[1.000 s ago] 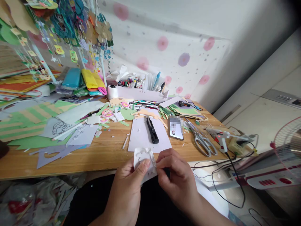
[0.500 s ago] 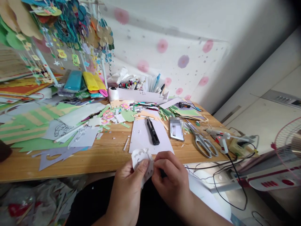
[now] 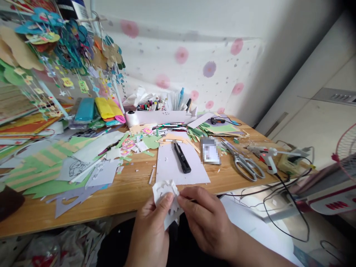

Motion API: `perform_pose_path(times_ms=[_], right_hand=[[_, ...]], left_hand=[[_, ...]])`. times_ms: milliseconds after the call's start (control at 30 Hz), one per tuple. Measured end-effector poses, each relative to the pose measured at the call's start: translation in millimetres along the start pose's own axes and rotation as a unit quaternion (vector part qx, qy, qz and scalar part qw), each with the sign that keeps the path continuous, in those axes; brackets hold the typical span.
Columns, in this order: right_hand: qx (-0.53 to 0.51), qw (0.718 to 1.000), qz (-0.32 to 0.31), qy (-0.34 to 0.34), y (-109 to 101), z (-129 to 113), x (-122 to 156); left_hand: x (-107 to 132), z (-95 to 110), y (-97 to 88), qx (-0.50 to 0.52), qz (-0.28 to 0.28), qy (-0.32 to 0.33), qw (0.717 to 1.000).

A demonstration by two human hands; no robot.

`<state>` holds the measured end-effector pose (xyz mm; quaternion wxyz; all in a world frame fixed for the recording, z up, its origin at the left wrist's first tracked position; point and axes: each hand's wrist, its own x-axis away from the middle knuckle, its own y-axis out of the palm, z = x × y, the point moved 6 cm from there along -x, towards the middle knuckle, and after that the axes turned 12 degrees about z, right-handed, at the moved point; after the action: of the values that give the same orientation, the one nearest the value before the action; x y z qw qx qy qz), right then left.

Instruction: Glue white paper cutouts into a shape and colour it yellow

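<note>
A small white piece of paper (image 3: 162,188) with cut-out shapes is held up over the table's front edge. My left hand (image 3: 151,226) grips it, thumb pressed flat on its face. At the paper's right edge, my right hand (image 3: 207,218) is closed in a pinch; the fingers hide whether they hold the paper's edge or a tiny bit of it. Just beyond the hands, a black utility knife (image 3: 182,157) lies on a white sheet (image 3: 168,170). A phone with a blurred screen (image 3: 210,151) rests to the right of that sheet.
Large scissors (image 3: 244,165) and a hot glue gun (image 3: 264,155) with a trailing cord lie at the right. Green and tan paper (image 3: 41,159) covers the left side. Markers fill a white box (image 3: 167,117) at the back. Paper ornaments (image 3: 72,48) hang at the upper left.
The view has shifted slightly. My right hand has turned, with its fingertips now against the paper's upper right edge. More of the paper's lower part shows between the hands.
</note>
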<state>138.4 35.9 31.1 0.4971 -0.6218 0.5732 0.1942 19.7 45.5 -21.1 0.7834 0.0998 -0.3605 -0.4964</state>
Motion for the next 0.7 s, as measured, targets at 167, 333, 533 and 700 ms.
perform_pose_path(times_ms=[167,333,533,700], right_hand=[[-0.095,0.993,0.032,0.058,-11.9,5.7,-6.4],[-0.03,0.999,0.013,0.025,-6.8,-0.1,-4.8],[-0.058,0.997,0.02,0.04,-8.0,2.7,-8.5],[-0.031,0.999,0.01,0.028,-6.0,4.6,-11.0]], left_hand=[[3.3,-1.7,0.9,0.002,-0.015,0.0,1.0],[3.0,-2.3,1.1,-0.015,-0.013,0.016,1.0],[2.3,-1.8,0.9,-0.007,-0.012,0.013,1.0],[2.1,-0.4,0.2,-0.021,-0.013,0.014,1.0]])
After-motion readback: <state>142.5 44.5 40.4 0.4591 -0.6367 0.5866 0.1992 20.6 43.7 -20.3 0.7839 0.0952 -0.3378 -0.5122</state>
